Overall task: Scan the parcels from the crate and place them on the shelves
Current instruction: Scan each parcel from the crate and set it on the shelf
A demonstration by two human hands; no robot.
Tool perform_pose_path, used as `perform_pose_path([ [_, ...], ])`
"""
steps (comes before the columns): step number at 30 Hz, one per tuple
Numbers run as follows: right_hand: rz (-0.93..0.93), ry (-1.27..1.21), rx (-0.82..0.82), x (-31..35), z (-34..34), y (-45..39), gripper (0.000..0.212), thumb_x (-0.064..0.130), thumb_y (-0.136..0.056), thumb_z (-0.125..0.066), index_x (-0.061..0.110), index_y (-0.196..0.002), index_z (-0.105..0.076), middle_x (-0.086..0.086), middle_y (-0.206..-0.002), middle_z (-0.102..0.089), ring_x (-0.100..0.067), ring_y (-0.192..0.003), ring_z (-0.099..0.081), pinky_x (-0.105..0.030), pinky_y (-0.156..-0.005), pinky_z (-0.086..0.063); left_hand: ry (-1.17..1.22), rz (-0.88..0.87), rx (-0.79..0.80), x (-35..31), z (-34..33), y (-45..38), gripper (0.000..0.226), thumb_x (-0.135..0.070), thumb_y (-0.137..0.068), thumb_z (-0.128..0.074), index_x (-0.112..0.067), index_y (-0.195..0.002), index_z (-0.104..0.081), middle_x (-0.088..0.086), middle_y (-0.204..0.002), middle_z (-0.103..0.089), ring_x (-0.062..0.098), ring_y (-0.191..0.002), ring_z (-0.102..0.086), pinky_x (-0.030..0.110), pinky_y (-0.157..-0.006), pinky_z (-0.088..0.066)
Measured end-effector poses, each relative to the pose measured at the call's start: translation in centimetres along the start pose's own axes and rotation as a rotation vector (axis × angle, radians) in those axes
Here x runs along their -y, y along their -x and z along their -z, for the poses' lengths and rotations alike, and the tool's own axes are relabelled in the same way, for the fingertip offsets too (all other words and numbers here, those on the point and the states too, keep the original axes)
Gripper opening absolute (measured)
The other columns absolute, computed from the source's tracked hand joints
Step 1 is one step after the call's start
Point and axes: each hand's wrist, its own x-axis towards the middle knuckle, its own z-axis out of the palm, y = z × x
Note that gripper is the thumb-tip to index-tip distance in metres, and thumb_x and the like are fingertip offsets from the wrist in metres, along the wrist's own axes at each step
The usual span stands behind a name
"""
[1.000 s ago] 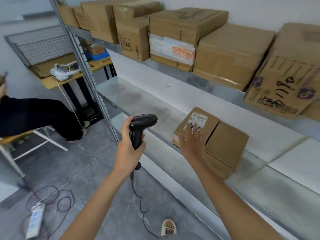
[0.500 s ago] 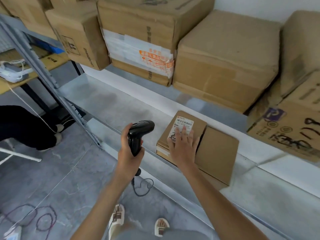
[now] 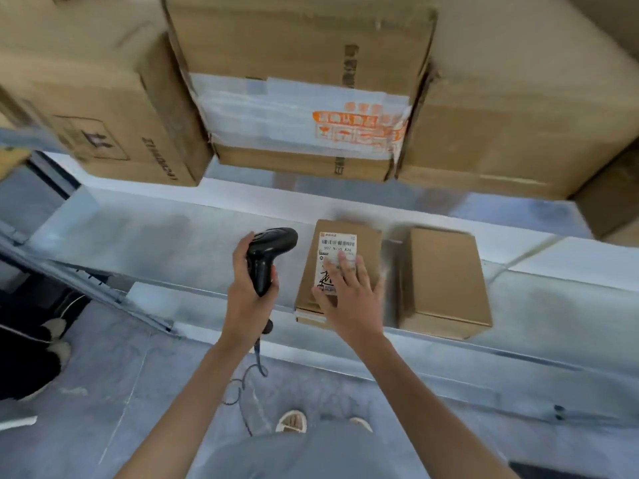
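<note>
Parcel (image 3: 340,267) sits flat on shelf (image 3: 166,243), label up, w/ another box (image 3: 446,281) just beside it on the right. Right hand (image 3: 349,299) lies flat on parcel, fingers straight, partly over label; left hand (image 3: 250,292) grips scanner (image 3: 268,254) near parcel's left edge. To finish well: nudge parcel square w/ flat palm, keep barcode facing out, lift hand off w/o dragging it.

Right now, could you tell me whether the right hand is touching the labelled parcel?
Touching: the head view shows the right hand lying flat on the labelled parcel, fingers covering its label.
</note>
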Motion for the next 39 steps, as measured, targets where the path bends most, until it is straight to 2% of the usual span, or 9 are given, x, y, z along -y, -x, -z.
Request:
perform_pose_path([
  [6,-0.003,-0.006,-0.007,3.9,-1.8,1.9,0.064,0.066,-0.099,-0.026,0.041,-0.158,-0.017,0.011,-0.168,-0.003,-0.02,-0.156,0.007,-0.06,-0.122,-0.003,0.026,0.088,0.088,2.4,1.5,-0.7,0.073,-0.006,-0.099,-0.064,-0.035,-0.152,-0.023,0.005,-0.105,-0.067,0.003,-0.07,-0.065,0.015,-0.068,-0.052],
  [10,-0.016,-0.143,-0.097,4.2,-1.6,2.1,0.063,0.058,-0.1,-0.04,0.035,-0.157,-0.024,0.008,-0.168,-0.007,-0.017,-0.156,0.002,-0.052,-0.124,-0.003,0.114,0.15,0.139,3.5,1.6,-0.7,0.081,0.005,-0.095,-0.066,-0.034,-0.152,-0.023,0.008,-0.101,-0.069,0.015,-0.086,-0.07,0.033,-0.084,-0.059],
  [13,-0.214,-0.376,-0.274,3.4,-0.8,2.0,0.07,0.047,-0.1,-0.052,0.024,-0.159,-0.022,0.0,-0.168,-0.01,-0.021,-0.156,-0.005,-0.044,-0.125,-0.007,0.173,0.157,0.146,4.1,1.1,-0.6,0.085,0.009,-0.093,-0.065,-0.044,-0.146,-0.025,0.001,-0.096,-0.068,0.008,-0.085,-0.069,0.033,-0.085,-0.059],
  [17,-0.381,-0.611,-0.163,3.0,-0.2,1.6,0.08,0.039,-0.101,-0.055,0.013,-0.16,-0.008,-0.004,-0.168,-0.013,-0.02,-0.154,-0.016,-0.035,-0.122,-0.017,0.227,0.154,0.135,4.9,0.6,-0.6,0.087,0.008,-0.092,-0.068,-0.046,-0.144,-0.024,0.005,-0.093,-0.068,0.01,-0.086,-0.069,0.029,-0.085,-0.057],
  [23,-0.317,-0.505,-0.135,7.1,0.4,1.1,0.076,0.03,-0.104,-0.047,0.015,-0.16,0.002,-0.001,-0.169,-0.002,-0.022,-0.153,-0.017,-0.033,-0.118,-0.025,0.139,0.237,0.007,6.4,1.4,-0.6,0.09,0.004,-0.094,-0.066,-0.064,-0.133,-0.021,-0.001,-0.103,-0.071,-0.002,-0.087,-0.069,0.007,-0.072,-0.047],
  [26,-0.206,-0.472,-0.141,9.7,0.8,0.4,0.069,0.02,-0.105,-0.041,0.013,-0.16,-0.001,-0.003,-0.169,-0.001,-0.02,-0.155,-0.005,-0.042,-0.125,-0.02,0.12,0.307,-0.042,7.4,2.7,-1.0,0.083,0.002,-0.095,-0.065,-0.047,-0.148,-0.023,0.004,-0.11,-0.071,0.003,-0.09,-0.068,0.024,-0.078,-0.052],
  [29,-0.164,-0.504,-0.145,12.0,1.3,-0.3,0.062,0.016,-0.104,-0.04,0.014,-0.16,-0.014,-0.002,-0.167,-0.016,-0.022,-0.153,-0.019,-0.04,-0.121,-0.028,0.109,0.367,-0.082,8.2,3.8,-1.2,0.083,-0.002,-0.096,-0.065,-0.041,-0.155,-0.021,0.01,-0.119,-0.069,0.022,-0.098,-0.068,0.032,-0.081,-0.047],
  [35,-0.241,-0.577,-0.108,13.1,2.5,-2.4,0.063,0.037,-0.095,-0.054,0.024,-0.153,-0.036,0.006,-0.156,-0.032,-0.017,-0.142,-0.025,-0.039,-0.118,-0.029,0.158,0.422,-0.097,9.0,4.5,-1.2,0.081,-0.009,-0.097,-0.067,-0.043,-0.154,-0.02,0.011,-0.125,-0.066,0.029,-0.107,-0.067,0.04,-0.089,-0.052],
  [39,-0.247,-0.477,-0.004,12.7,2.1,-3.0,0.076,0.055,-0.091,-0.055,0.042,-0.156,-0.019,0.01,-0.161,-0.015,-0.025,-0.147,-0.015,-0.053,-0.119,-0.019,0.193,0.434,-0.084,9.1,4.5,-1.3,0.084,-0.004,-0.096,-0.068,-0.044,-0.153,-0.021,-0.005,-0.107,-0.069,0.018,-0.098,-0.069,0.044,-0.093,-0.053],
])
